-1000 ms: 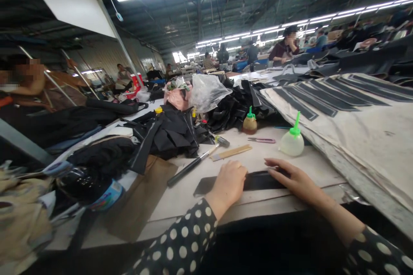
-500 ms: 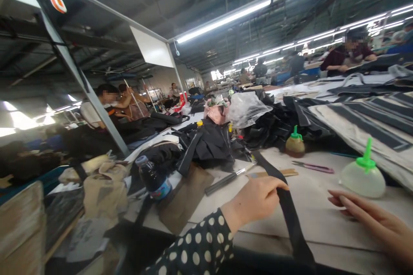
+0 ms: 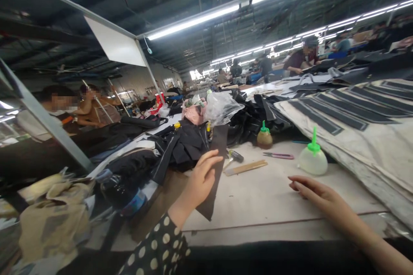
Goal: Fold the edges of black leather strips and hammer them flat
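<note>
Cloth in a long black strip (image 3: 209, 204) slants across the left part of my desk (image 3: 258, 197), its lower end near the front and its upper end against a heap of black fabric pieces (image 3: 187, 142). My left grip (image 3: 196, 184), below a polka-dot sleeve (image 3: 161, 240), lies across the strip with fingers loosely extended; I cannot tell whether it pinches the material or only touches it. My right grip (image 3: 318, 195) is open and holds nothing, fingers pointing toward the middle of the desk, well apart from the strip. Just beyond it stands a clear squeeze bottle (image 3: 312, 162) with a green nozzle. Purple-handled snips (image 3: 280, 156) lie between that bottle and a flat wooden stick (image 3: 248, 167); a smaller amber bottle (image 3: 265, 139) stands behind the snips. A dark-headed tool (image 3: 237, 156) lies just beside the stick, partly hidden by the strip. To my left, a dark drink bottle (image 3: 121, 193) leans near the fabric heap, while a clear plastic bag (image 3: 222, 106) sits behind it. To my right, pale-edged dark strips (image 3: 334, 111) lie in a row on a cloth-covered board (image 3: 371, 148). Farther back, a co-worker (image 3: 301, 61) leans over dark material beneath rows of tube lights (image 3: 196, 21).
</note>
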Available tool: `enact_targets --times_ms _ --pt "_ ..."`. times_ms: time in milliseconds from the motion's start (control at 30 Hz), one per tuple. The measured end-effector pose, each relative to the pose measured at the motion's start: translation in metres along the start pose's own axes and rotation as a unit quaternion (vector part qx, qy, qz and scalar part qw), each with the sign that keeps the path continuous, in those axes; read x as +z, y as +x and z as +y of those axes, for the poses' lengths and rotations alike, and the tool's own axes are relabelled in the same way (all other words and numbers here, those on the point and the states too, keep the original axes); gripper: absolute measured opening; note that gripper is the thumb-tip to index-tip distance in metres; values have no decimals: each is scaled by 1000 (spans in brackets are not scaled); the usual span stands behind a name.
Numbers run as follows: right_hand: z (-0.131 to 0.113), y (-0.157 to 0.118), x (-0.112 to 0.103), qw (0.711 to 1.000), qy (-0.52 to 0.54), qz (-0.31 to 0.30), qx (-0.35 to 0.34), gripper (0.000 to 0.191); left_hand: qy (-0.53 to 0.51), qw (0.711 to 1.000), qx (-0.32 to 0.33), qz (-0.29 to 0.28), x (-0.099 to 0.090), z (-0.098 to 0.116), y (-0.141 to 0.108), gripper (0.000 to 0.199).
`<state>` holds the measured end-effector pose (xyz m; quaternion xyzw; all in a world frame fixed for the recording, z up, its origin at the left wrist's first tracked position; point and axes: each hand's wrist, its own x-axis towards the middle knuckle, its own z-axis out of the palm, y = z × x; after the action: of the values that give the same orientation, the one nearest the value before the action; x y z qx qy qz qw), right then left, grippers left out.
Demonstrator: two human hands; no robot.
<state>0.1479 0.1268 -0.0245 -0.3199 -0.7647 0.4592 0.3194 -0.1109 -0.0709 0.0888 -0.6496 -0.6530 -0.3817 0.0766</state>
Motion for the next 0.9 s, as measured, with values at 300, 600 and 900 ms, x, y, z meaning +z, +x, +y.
enact_targets --times_ms 300,600,900 --pt "-3 -1 0 1000 6 -11 12 49 137 968 -150 144 -72 -108 88 40" --pt "-4 0 1 999 -30 -25 12 47 54 995 -78 4 20 -66 59 27" --pt "-35 -6 -7 971 -191 -57 -134 33 -9 992 -2 -122 135 -24 46 24"
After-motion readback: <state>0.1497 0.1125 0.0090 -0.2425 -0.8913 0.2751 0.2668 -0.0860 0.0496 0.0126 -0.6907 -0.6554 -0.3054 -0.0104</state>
